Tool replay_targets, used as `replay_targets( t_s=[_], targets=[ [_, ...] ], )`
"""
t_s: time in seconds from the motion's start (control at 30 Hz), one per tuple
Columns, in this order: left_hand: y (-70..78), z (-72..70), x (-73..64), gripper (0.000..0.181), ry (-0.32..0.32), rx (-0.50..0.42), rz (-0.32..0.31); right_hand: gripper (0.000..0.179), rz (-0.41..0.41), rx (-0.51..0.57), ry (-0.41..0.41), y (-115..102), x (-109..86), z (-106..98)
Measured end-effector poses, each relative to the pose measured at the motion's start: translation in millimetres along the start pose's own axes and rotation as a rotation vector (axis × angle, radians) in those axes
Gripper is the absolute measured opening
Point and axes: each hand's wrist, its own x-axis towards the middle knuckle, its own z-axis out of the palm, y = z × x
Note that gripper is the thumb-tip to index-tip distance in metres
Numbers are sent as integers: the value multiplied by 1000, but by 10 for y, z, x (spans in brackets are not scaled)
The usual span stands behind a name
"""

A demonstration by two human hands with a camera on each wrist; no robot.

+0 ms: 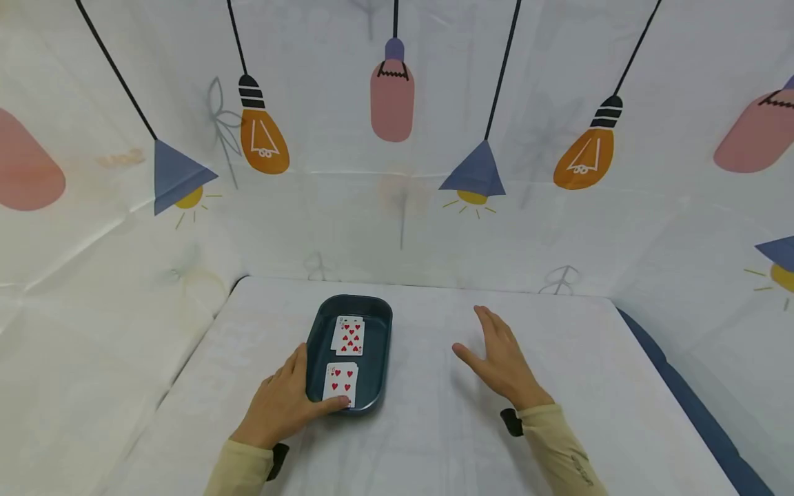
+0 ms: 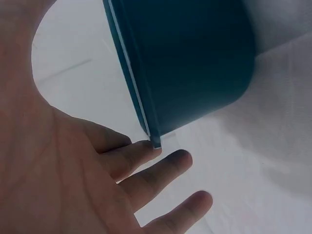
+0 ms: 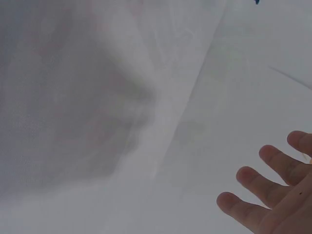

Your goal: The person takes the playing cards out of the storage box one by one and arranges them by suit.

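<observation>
In the head view a dark teal oblong tray [image 1: 380,365] is on the white table, left of the middle. My left hand [image 1: 279,403] holds its near left corner, thumb over the near rim and fingers along the left side. The left wrist view shows a fingertip against the rim of the tray [image 2: 195,58], the other fingers extended. Inside lie two small groups of playing cards, face up: a heart card [image 1: 351,339] overlapping another at the far end, and heart cards [image 1: 341,381] nearer me. My right hand [image 1: 502,362] hovers right of the tray, fingers spread, holding nothing.
A white cloth covers the table [image 1: 428,441]. Behind it and at the sides hangs a pale sheet [image 1: 347,213] printed with lamps and bulbs. A dark blue strip [image 1: 688,399] runs along the table's right edge.
</observation>
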Motion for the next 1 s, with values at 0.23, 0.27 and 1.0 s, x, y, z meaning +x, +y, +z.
replay_targets(
  t_s=[0.23,0.27,1.0],
  targets=[
    [-23,8,-15,143,-32,3,-23,94,3,49,-40,-126,61,129],
    [-25,6,-19,142,-35,5,-23,94,3,53,-44,-146,70,147],
    [-17,-93,-7,136,-59,78,38,83,-119,51,-109,-660,283,510]
  ],
)
